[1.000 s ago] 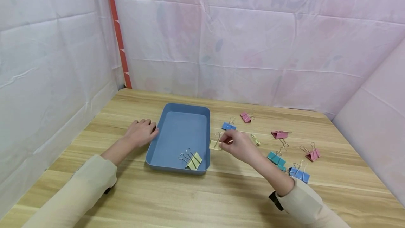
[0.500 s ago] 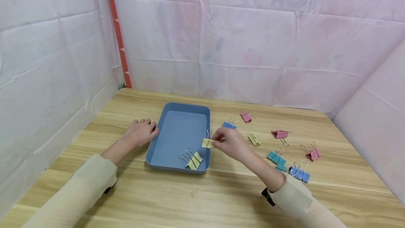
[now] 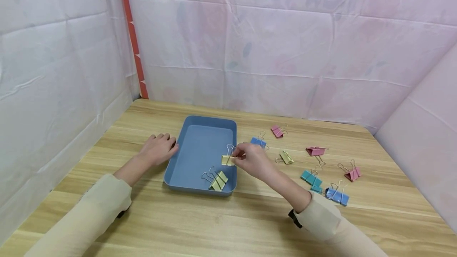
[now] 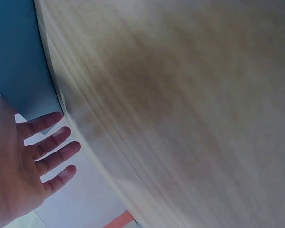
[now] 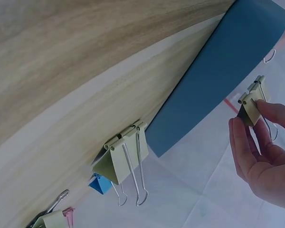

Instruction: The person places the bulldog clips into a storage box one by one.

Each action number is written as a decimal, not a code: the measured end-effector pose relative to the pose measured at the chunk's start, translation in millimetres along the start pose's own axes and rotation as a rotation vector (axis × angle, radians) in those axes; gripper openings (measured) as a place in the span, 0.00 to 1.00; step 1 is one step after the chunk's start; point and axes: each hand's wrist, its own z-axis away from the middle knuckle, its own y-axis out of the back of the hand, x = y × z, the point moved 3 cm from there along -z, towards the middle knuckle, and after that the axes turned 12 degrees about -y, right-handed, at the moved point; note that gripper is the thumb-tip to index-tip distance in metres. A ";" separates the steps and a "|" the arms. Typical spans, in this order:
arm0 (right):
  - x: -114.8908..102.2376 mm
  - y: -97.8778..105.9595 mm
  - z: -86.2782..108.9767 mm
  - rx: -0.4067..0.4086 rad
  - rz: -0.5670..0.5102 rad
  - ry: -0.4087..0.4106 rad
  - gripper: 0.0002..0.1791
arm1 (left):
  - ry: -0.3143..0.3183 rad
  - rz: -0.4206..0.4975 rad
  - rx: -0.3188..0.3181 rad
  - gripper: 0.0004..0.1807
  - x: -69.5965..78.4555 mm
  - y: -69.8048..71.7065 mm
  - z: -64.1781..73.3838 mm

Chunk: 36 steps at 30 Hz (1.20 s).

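Observation:
My right hand (image 3: 251,160) pinches a pale yellow binder clip (image 3: 227,160) between thumb and fingers, over the right side of the blue tray (image 3: 200,188). In the right wrist view the held yellow binder clip (image 5: 251,111) shows with its wire handles pointing down the frame. Another yellow binder clip (image 3: 218,181) lies inside the tray at its near right corner. My left hand (image 3: 158,150) rests beside the tray's left wall, its thumb at the rim. The left wrist view has that left hand (image 4: 26,166) with spread, slightly bent fingers, holding nothing.
Right of the tray, loose binder clips lie on the wooden table (image 3: 214,225): a yellow clip (image 3: 286,157), a blue clip (image 3: 258,142), a pink clip (image 3: 277,131), a teal clip (image 3: 311,178) and several others. Cloth walls (image 3: 278,43) enclose the table's back and sides.
My right hand has moved left with the yellow binder clip, from just outside the tray's right wall to over its inside. My left hand has stayed put.

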 end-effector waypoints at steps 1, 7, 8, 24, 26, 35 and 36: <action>-0.9 -0.8 -0.6 -0.001 -0.004 0.007 0.03 | 0.000 0.000 0.001 0.20 -0.1 -0.1 -0.1; -4.8 -7.3 -4.3 -0.016 0.031 0.018 0.04 | -0.003 0.001 -0.004 0.20 -0.7 -0.3 -0.2; -5.2 -8.5 -5.2 -0.015 0.045 0.024 0.04 | -0.003 0.001 -0.004 0.20 -0.9 -0.4 -0.1; -7.2 -24.9 -13.2 0.007 0.210 0.173 0.04 | -0.004 0.001 -0.002 0.20 -1.9 -1.4 -0.7; -7.2 -26.7 -13.3 0.004 0.210 0.180 0.04 | -0.002 0.001 0.000 0.20 -1.9 -1.8 -0.6; -7.4 -33.4 -14.2 -0.033 0.198 0.194 0.04 | -0.010 0.001 -0.002 0.20 -2.1 -1.7 -0.7; -7.6 -33.5 -14.3 -0.038 0.198 0.197 0.04 | -0.009 0.001 -0.003 0.20 -2.1 -1.5 -0.5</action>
